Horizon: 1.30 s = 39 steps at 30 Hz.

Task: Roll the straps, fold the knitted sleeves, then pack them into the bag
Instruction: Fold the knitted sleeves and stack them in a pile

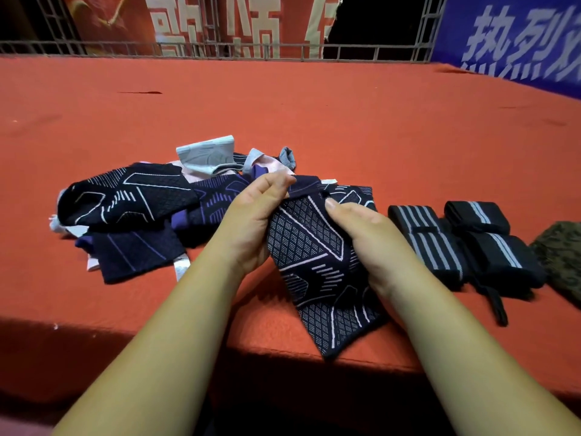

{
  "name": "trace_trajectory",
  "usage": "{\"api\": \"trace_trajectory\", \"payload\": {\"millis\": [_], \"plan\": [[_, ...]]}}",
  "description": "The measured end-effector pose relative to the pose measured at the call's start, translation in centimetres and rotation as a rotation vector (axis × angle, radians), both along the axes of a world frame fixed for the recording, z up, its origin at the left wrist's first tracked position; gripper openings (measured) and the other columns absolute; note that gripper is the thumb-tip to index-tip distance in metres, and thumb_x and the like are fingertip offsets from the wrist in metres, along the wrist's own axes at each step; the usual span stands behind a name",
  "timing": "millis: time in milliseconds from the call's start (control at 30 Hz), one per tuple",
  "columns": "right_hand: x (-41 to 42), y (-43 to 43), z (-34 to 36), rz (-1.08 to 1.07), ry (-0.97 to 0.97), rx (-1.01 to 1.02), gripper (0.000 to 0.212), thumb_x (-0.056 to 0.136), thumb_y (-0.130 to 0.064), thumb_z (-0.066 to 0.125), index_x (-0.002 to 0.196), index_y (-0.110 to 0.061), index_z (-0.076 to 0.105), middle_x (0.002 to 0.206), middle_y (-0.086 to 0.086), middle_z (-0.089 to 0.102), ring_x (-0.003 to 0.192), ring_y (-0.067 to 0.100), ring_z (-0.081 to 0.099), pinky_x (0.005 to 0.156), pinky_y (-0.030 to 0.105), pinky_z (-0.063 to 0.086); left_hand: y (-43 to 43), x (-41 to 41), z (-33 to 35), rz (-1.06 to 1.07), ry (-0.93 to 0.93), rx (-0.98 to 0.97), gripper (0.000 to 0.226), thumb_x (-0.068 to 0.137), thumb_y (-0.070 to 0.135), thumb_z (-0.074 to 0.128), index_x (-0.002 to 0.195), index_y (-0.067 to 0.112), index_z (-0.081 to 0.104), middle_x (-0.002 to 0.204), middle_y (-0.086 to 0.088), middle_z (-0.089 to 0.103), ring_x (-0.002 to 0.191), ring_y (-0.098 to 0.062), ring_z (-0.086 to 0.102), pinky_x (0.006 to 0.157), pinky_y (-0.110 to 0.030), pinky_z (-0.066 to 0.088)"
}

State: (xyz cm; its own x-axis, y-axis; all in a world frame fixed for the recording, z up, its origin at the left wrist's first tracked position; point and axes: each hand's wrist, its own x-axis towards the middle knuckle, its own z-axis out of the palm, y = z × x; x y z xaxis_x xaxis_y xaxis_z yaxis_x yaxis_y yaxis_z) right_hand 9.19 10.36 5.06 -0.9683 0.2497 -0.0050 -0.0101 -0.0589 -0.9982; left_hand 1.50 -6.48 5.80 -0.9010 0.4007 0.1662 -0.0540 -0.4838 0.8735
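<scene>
Red felt tabletop (283, 105), banners (220, 23) behind; left hand (251, 221) and right hand (361, 234), each grip pinched on the navy knitted sleeve (308, 265) near its top hem. Soft, light, stretchy, I'd say: hold hems, not middle. Right of it rolled straps (456, 247), left loose sleeves (132, 196).
</scene>
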Motion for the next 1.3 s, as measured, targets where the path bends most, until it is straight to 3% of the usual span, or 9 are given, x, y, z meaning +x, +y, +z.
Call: {"api": "trace_trajectory", "payload": {"millis": [100, 200, 333, 500, 667, 867, 1033, 1167, 1300], "plan": [[-0.1, 0.0, -0.2, -0.076, 0.078, 0.154, 0.023, 0.103, -0.039, 0.072, 0.095, -0.018, 0.079, 0.099, 0.012, 0.082, 0.086, 0.018, 0.072, 0.095, 0.052, 0.059, -0.4, -0.2, 0.1, 0.01, 0.002, -0.074, 0.027, 0.097, 0.029, 0.074, 0.115, 0.009, 0.071, 0.104, -0.013, 0.075, 0.092, -0.025, 0.072, 0.086, -0.036, 0.06], [0.0, 0.0, 0.0, -0.065, 0.116, 0.262, 0.019, 0.103, -0.039, 0.07, 0.101, -0.023, 0.08, 0.099, 0.01, 0.082, 0.086, 0.018, 0.072, 0.094, 0.055, 0.058, -0.8, -0.2, 0.4, -0.064, -0.016, -0.242, 0.049, 0.1, 0.043, 0.066, 0.129, 0.004, 0.071, 0.129, -0.022, 0.074, 0.123, -0.036, 0.07, 0.109, -0.047, 0.052], [0.3, -0.1, 0.1, -0.073, 0.144, 0.388, 0.016, 0.102, -0.037, 0.071, 0.097, -0.024, 0.08, 0.086, 0.006, 0.08, 0.073, 0.013, 0.067, 0.074, 0.042, 0.057, -1.2, -0.6, 0.5, -0.155, -0.073, -0.322, 0.046, 0.105, 0.034, 0.059, 0.134, -0.001, 0.069, 0.133, -0.028, 0.07, 0.131, -0.043, 0.064, 0.116, -0.051, 0.049], [0.0, -0.4, -0.1, -0.14, 0.128, 0.496, 0.031, 0.094, -0.042, 0.08, 0.078, -0.018, 0.07, 0.052, -0.012, 0.05, 0.05, 0.006, 0.04, 0.053, 0.032, 0.033, -1.4, -0.6, 0.5, -0.148, -0.023, -0.325, 0.032, 0.104, 0.014, 0.059, 0.131, -0.001, 0.071, 0.127, -0.025, 0.074, 0.118, -0.034, 0.072, 0.107, -0.043, 0.056], [0.0, -0.4, -0.1, -0.131, 0.124, 0.56, 0.041, 0.087, -0.051, 0.084, 0.08, -0.014, 0.069, 0.052, -0.011, 0.048, 0.049, 0.005, 0.036, 0.052, 0.032, 0.029, -1.8, -0.6, 0.6, -0.161, -0.02, -0.307, 0.027, 0.097, 0.002, 0.068, 0.121, 0.006, 0.078, 0.109, -0.018, 0.079, 0.095, -0.026, 0.076, 0.089, -0.034, 0.063], [0.1, 0.0, 0.0, -0.09, 0.116, 0.504, 0.035, 0.091, -0.043, 0.083, 0.082, -0.013, 0.069, 0.055, -0.008, 0.044, 0.053, 0.01, 0.035, 0.056, 0.033, 0.027, -2.0, -0.7, 0.4, -0.073, 0.064, -0.34, 0.029, 0.094, -0.007, 0.069, 0.112, 0.011, 0.081, 0.101, -0.01, 0.078, 0.092, -0.02, 0.072, 0.088, -0.031, 0.059], [0.2, -0.1, -0.1, -0.069, 0.116, 0.468, 0.03, 0.093, -0.036, 0.082, 0.083, -0.011, 0.069, 0.06, 0.0, 0.044, 0.058, 0.015, 0.035, 0.059, 0.034, 0.027, -1.9, -0.7, 0.3, -0.078, 0.186, -0.517, 0.026, 0.092, 0.008, 0.066, 0.109, 0.016, 0.083, 0.106, -0.016, 0.079, 0.099, -0.02, 0.067, 0.097, -0.039, 0.05], [0.2, -0.1, -0.2, -0.085, 0.111, 0.506, 0.032, 0.092, -0.037, 0.083, 0.079, -0.012, 0.067, 0.055, -0.007, 0.04, 0.053, 0.01, 0.032, 0.054, 0.032, 0.025, -2.3, -0.5, 0.6, -0.117, 0.229, -0.548, 0.01, 0.098, 0.016, 0.072, 0.107, 0.013, 0.077, 0.096, -0.001, 0.074, 0.09, -0.014, 0.065, 0.083, -0.03, 0.05], [0.1, -0.1, -0.4, -0.094, 0.126, 0.525, 0.034, 0.091, -0.04, 0.084, 0.078, -0.013, 0.067, 0.054, -0.009, 0.04, 0.052, 0.009, 0.032, 0.053, 0.032, 0.026, -2.4, -0.6, 0.5, -0.086, 0.301, -0.582, 0.012, 0.093, 0.009, 0.08, 0.103, 0.012, 0.075, 0.095, -0.001, 0.075, 0.086, -0.011, 0.067, 0.078, -0.022, 0.051]]}}
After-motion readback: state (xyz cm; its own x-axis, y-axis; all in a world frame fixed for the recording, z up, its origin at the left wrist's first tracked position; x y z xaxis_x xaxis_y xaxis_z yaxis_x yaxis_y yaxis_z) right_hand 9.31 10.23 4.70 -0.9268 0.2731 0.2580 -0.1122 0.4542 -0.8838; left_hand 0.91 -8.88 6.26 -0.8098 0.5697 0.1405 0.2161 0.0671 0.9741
